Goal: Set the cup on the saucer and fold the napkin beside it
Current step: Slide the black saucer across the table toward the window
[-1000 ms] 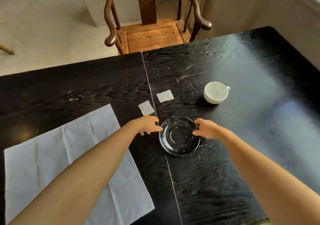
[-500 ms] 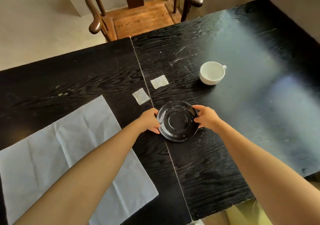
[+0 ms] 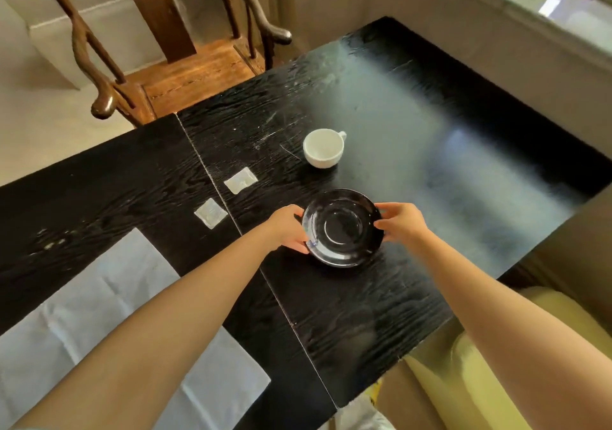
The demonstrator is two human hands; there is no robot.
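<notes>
Black saucer (image 3: 342,227), pinched at opposite rims by left hand (image 3: 288,227) and right hand (image 3: 402,222), could slip and strike the cup (image 3: 324,148) nearby.

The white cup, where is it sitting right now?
In the head view, the white ceramic cup stands alone on the black wooden table, just beyond the glossy black saucer held between both hands, handle pointing right.

You sit in a home dining room: a dark wooden table (image 3: 381,104), a carved wooden armchair (image 3: 185,75) at its far side, a window ledge (image 3: 516,15) beyond.
</notes>
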